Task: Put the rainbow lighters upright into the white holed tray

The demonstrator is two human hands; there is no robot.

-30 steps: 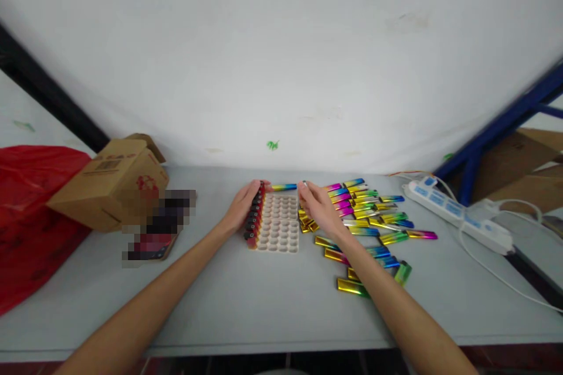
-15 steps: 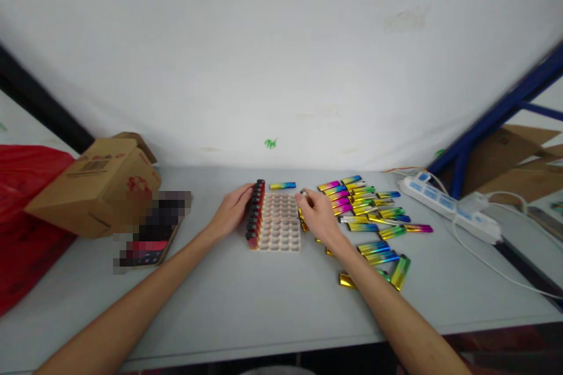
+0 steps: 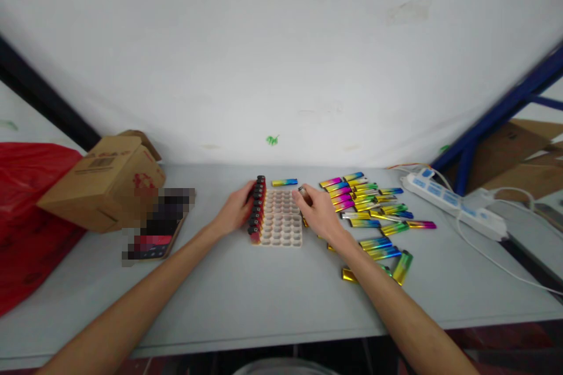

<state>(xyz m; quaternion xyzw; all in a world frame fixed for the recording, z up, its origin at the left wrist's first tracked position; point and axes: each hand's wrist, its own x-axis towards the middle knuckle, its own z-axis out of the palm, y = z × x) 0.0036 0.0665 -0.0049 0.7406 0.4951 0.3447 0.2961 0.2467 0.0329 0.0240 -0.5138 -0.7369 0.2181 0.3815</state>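
Note:
A pale tray (image 3: 281, 240) with rows of round-edged slots lies on the table. Along its left side stands a row of upright red lighters (image 3: 257, 205) with black tops. My left hand (image 3: 235, 209) is curled against that side of the tray, its fingertips partly hidden behind the lighters. At the tray's right edge, my right hand (image 3: 320, 211) is closed in a pinch around a lighter (image 3: 301, 188); only its metal-topped end shows. One yellow-blue lighter (image 3: 284, 182) lies just beyond the tray's far edge. Many shiny multicoloured lighters (image 3: 367, 204) lie loosely to the right.
On the left are a cardboard box (image 3: 105, 181), a red plastic bag (image 3: 35, 217) and a partly pixelated phone (image 3: 160, 225). A white power strip (image 3: 455, 202) with cables lies at the right, near a blue metal frame (image 3: 466, 158). The wall (image 3: 281, 70) borders the table's back.
The view has shifted slightly. Both hands stay at the tray's two sides, and the right still pinches the lighter. No lighter has visibly changed place.

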